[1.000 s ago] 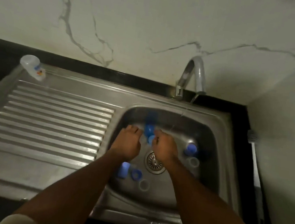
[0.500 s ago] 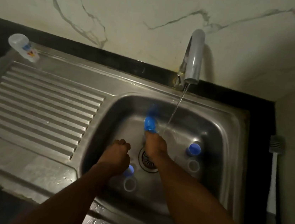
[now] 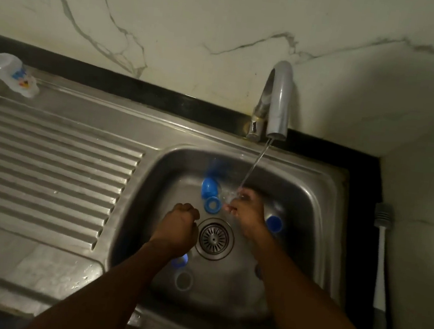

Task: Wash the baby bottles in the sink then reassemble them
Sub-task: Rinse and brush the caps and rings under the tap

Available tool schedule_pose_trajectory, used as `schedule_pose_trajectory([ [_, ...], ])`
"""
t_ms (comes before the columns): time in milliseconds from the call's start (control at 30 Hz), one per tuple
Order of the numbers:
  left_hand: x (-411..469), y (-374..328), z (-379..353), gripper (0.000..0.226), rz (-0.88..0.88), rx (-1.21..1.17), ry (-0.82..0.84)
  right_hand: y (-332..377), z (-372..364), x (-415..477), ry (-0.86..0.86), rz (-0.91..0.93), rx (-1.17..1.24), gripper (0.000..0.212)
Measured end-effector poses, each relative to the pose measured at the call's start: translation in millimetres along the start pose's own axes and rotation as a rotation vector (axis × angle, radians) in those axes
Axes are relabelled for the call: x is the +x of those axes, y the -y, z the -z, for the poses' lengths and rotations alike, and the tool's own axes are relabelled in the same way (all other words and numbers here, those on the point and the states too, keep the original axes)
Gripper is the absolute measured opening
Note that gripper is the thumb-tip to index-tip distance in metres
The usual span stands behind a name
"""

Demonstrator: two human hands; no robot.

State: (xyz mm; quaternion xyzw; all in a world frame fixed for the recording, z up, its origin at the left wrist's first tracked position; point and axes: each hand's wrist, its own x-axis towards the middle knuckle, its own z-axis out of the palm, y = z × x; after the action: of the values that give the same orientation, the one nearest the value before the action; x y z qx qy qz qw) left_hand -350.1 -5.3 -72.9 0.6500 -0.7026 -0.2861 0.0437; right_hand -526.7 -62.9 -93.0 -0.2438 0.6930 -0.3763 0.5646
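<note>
R hand (image 3: 245, 211) moved under tap water (image 3: 254, 166), grip unclear; blue cap (image 3: 209, 186) just left; L hand (image 3: 178, 228) clenched.

Pretty clearly a home kitchen. A stainless steel sink (image 3: 316, 193) with a ribbed drainboard (image 3: 46, 165) is set into a black countertop (image 3: 111, 80), and a curved tap (image 3: 279, 101) is fitted at the back, with water running. The wall (image 3: 175, 8) behind is done in white marble-look slabs with grey veins. A baby bottle (image 3: 13, 75) is laid at the drainboard's far corner, blue bottle parts (image 3: 209, 186) are scattered in the basin, and a long-handled brush (image 3: 382, 253) is parked along the right edge.
</note>
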Motion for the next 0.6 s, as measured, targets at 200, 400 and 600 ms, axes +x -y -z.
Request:
schedule_pose_trajectory([
  [200, 0.8, -6.1, 1.0, 0.03, -0.086, -0.016, 0.076, 20.1, -13.1, -12.8, -0.01, 0.025, -0.28, 0.014],
  [400, 5.0, -5.3, 18.9, 0.031, -0.176, -0.034, 0.059, 31.8, -19.1, -33.6, -0.009, 0.046, -0.393, 0.009],
  [600, 12.1, -5.3, 26.6, 0.034, -0.261, -0.059, 0.061, 51.6, -21.0, -49.9, -0.17, 0.153, -0.549, 0.021],
])
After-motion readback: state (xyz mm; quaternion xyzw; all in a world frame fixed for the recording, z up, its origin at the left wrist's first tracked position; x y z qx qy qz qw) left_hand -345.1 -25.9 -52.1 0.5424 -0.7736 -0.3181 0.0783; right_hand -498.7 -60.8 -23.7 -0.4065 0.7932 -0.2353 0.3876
